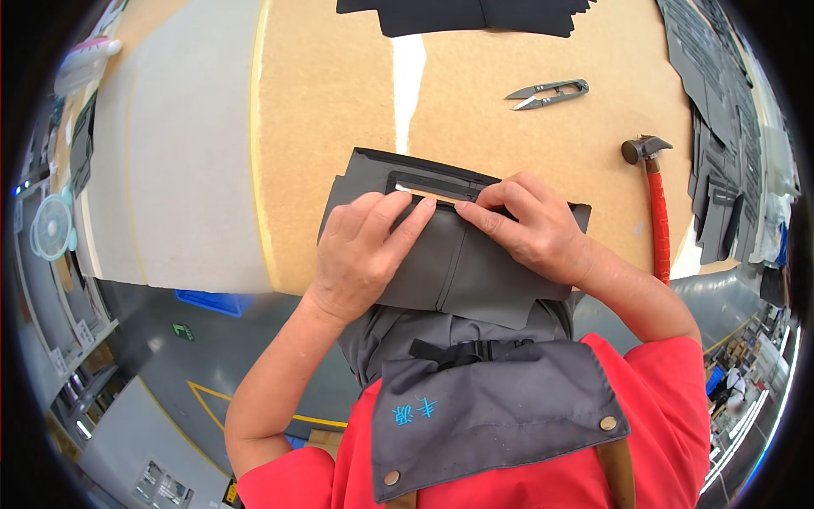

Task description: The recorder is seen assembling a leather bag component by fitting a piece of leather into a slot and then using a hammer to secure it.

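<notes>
A dark grey, leather-like panel (415, 254) lies at the table's near edge, its lower part hanging toward my lap. A long narrow slot with a black border (432, 183) is cut near its far side, and pale material shows through it. My left hand (366, 246) pinches the slot's near edge, thumb and fingertips together. Close beside it, my right hand (534, 227) grips the same edge, its thumb almost meeting the left thumb. The undersides of the fingertips are hidden.
Thread snips (549, 93) lie beyond my right hand. A red-handled hammer (658, 204) rests farther right, beside stacked dark grey pieces (721, 127). Black pieces (475, 15) sit at the far edge. A light blue fan (53, 225) stands at far left.
</notes>
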Available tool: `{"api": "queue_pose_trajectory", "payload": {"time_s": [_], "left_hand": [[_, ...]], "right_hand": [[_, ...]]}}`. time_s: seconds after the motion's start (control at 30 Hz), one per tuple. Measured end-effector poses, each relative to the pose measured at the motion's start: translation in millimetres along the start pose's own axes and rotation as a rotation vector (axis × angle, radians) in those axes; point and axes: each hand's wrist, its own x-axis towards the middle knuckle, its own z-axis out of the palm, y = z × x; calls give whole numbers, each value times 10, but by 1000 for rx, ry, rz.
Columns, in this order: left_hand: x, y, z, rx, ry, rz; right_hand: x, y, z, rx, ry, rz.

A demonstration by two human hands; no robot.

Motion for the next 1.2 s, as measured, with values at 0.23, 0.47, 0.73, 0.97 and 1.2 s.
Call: {"api": "queue_pose_trajectory", "payload": {"time_s": [0.23, 0.47, 0.73, 0.97, 1.2], "left_hand": [[70, 113, -87, -2, -97, 13], [79, 235, -52, -49, -121, 25], [52, 256, -36, -49, -116, 13], [21, 259, -31, -41, -106, 38], [52, 358, -42, -15, -137, 30]], "right_hand": [[9, -60, -35, -77, 7, -53], [-3, -67, -15, 131, 66, 178], [-72, -48, -37, 173, 71, 187], [-115, -13, -81, 5, 32, -11], [-119, -49, -80, -105, 37, -136]]}}
